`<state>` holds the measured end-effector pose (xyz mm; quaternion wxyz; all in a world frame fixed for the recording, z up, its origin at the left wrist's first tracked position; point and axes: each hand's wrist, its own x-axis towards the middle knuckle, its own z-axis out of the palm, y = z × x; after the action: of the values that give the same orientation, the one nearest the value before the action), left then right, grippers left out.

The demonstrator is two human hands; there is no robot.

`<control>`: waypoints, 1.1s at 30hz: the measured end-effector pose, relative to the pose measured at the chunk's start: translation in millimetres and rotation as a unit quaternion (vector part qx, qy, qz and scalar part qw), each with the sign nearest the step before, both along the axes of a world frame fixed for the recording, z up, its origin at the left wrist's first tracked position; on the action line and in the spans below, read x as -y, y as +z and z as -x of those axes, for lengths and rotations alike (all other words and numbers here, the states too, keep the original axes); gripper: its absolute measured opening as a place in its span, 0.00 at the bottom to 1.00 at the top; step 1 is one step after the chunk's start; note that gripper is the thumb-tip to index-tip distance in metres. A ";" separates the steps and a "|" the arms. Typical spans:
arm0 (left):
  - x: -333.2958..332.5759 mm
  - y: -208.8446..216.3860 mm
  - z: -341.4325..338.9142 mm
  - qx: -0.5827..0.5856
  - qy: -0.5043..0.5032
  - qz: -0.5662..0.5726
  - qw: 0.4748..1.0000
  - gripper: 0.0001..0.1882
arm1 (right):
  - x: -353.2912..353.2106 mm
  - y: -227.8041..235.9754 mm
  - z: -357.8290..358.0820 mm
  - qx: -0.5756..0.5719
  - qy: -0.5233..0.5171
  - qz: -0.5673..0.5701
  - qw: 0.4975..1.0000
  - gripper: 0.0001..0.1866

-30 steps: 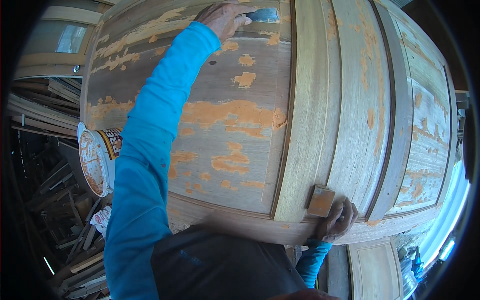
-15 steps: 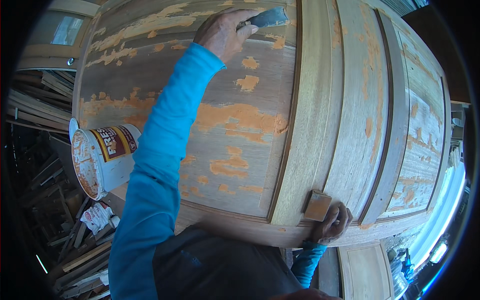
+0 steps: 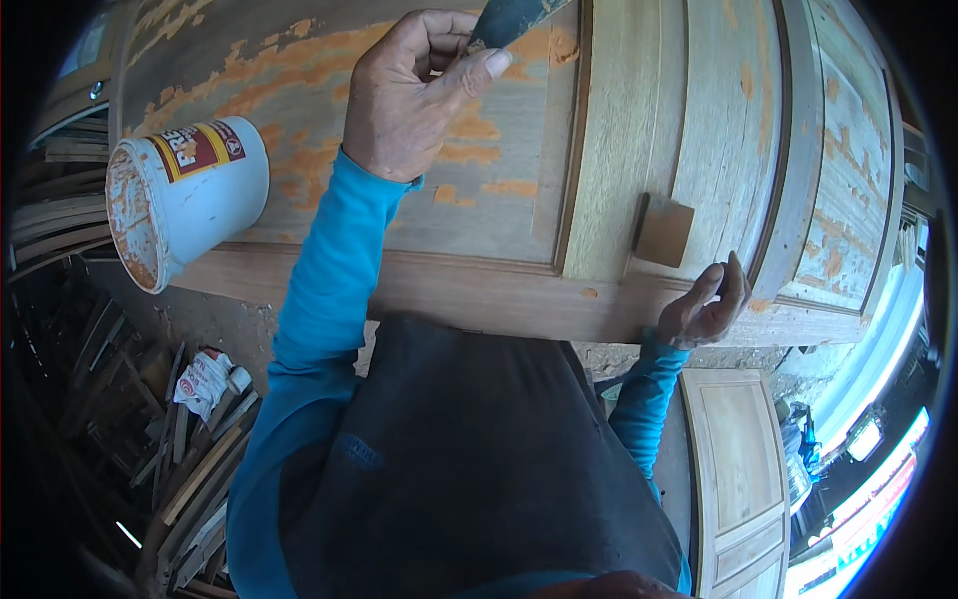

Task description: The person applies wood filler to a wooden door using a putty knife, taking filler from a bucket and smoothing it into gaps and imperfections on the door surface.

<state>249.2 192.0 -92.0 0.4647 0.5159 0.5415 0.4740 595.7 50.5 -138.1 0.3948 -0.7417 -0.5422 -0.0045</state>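
Observation:
My left hand (image 3: 409, 95) pinches a dark putty knife (image 3: 507, 22) between thumb and fingers. The knife's top end runs out at the upper edge of the picture. Beneath that hand lies a large panelled wooden door (image 3: 619, 130), with patches of orange filler (image 3: 512, 187) smeared over its boards. Near the door's front edge, my right hand (image 3: 707, 304) holds nothing, its fingers loosely bent and apart. A small brown square block (image 3: 664, 231) rests on the door just left of the right hand, not touching it.
A white bucket (image 3: 215, 190), smeared with orange filler inside, lies on its side at the door's left edge. Wood offcuts (image 3: 205, 479) and a crumpled white bag (image 3: 204, 384) are piled below left. A smaller panelled door (image 3: 736, 459) stands at lower right.
My left hand and the putty knife now appear nearer the door's middle, as the whole view has shifted. My right hand has come away from the square block, its fingers loosened.

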 end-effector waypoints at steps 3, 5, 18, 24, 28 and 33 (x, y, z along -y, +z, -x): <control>45.0 3.7 -9.9 0.053 0.007 0.027 0.998 0.18 | 0.7 33.6 34.4 -0.046 0.189 -0.008 0.981 0.19; 73.7 3.3 -19.3 0.100 0.013 0.066 0.993 0.18 | -0.4 51.5 67.4 -0.107 0.286 0.075 0.949 0.19; 168.1 -16.1 -48.6 0.131 -0.050 0.163 0.977 0.07 | 59.6 58.1 140.5 -0.307 0.273 0.219 0.885 0.30; 123.3 -11.7 -0.1 -0.086 -0.124 0.109 0.983 0.11 | 66.6 35.3 115.7 -0.108 0.172 0.151 0.967 0.28; 90.2 -19.2 16.7 -0.246 -0.184 -0.063 0.949 0.18 | 73.2 -1.2 95.9 -0.051 0.129 0.119 0.983 0.27; 67.3 -8.0 9.0 -0.375 -0.280 -0.084 0.880 0.21 | 75.6 -21.0 99.2 -0.056 0.092 0.068 0.992 0.25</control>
<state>240.2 124.8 -100.1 0.2948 0.8224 0.4663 0.1388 496.5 -25.1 -159.2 0.3719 -0.7129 -0.5841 0.1104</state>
